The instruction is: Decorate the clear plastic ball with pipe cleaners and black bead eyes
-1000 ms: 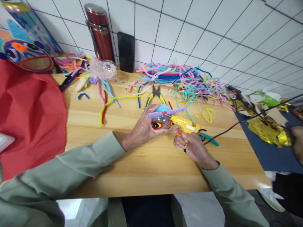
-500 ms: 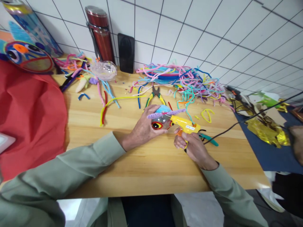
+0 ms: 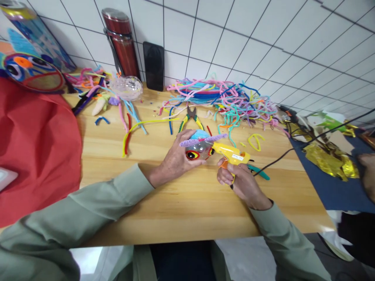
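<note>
My left hand (image 3: 178, 154) is closed around a clear plastic ball (image 3: 202, 149) with red-and-yellow eyes on its front. Light-blue fuzzy material (image 3: 200, 135) covers the ball's top, and a purple pipe-cleaner strip (image 3: 190, 143) lies across it. In my right hand (image 3: 238, 179) is a yellow glue gun (image 3: 231, 153), with fingers wrapped about its handle near the orange trigger. The gun's nozzle points left, close to the ball's right side; whether it touches cannot be made out. Behind the ball lie pliers (image 3: 191, 114) with yellow-green handles.
A tangled heap of pipe cleaners (image 3: 205, 91) lies along the wall. A red thermos (image 3: 121, 43) and a black phone (image 3: 154, 66) stand at the back. Red cloth (image 3: 41, 148) covers the table's left. The black cord (image 3: 293, 150) runs right, toward gold foil (image 3: 325, 160). Teal-handled tool (image 3: 259, 171) lies behind the gun.
The glue gun has shifted slightly right and down, its nozzle drawn a little away from the purple strip. The left hand still holds the ball in nearly the same place.
</note>
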Demonstrator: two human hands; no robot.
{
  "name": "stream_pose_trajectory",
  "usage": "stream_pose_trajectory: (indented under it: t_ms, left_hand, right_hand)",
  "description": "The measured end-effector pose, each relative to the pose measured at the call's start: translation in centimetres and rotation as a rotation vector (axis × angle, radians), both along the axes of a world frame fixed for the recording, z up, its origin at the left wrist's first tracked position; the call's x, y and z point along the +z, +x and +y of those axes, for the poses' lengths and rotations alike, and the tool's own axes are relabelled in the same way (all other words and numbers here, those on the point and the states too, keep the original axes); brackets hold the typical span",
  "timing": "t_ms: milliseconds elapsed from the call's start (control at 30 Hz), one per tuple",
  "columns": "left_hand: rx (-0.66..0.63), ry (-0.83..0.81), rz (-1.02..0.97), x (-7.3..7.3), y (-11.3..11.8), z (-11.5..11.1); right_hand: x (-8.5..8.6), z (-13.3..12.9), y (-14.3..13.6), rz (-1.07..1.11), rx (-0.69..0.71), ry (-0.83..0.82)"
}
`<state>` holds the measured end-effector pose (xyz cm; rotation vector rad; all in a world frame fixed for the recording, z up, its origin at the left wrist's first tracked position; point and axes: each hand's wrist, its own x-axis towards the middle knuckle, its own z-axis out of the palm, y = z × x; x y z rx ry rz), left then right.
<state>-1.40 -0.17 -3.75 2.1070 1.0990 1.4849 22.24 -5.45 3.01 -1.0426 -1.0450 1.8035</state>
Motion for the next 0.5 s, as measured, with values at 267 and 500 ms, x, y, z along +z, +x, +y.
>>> stream_pose_trajectory:
  t_ms: [267, 500]
  left_hand:
    - [0.022, -0.028, 0.020, 0.32, 0.00, -0.17]
    - [0.006, -0.031, 0.007, 0.41, -0.09, -0.10]
  right_hand:
    - [-0.12, 0.11, -0.18, -0.012, -0.009, -0.052]
    - [-0.21, 0.26, 0.29, 0.013, 0.001, -0.044]
